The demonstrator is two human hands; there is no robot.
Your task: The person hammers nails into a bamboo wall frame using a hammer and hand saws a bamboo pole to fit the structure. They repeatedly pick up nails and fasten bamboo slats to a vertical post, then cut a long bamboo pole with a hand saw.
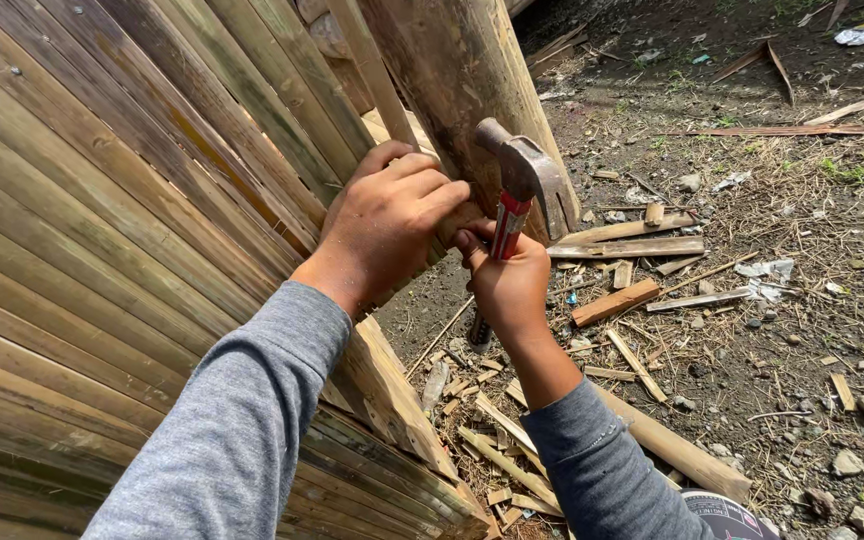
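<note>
Both your arms reached up and away from you, and both wore grey sleeves down to the wrists. Your left arm came in from the near left side, long and almost straight. Your left hand was curled, with the back of it facing you and the fingers bent and pointing to the right. Your right arm came up from the near bottom, bent a little at the wrist. Your right hand was closed in a tight fist, just beside your left hand and a bit lower.
</note>
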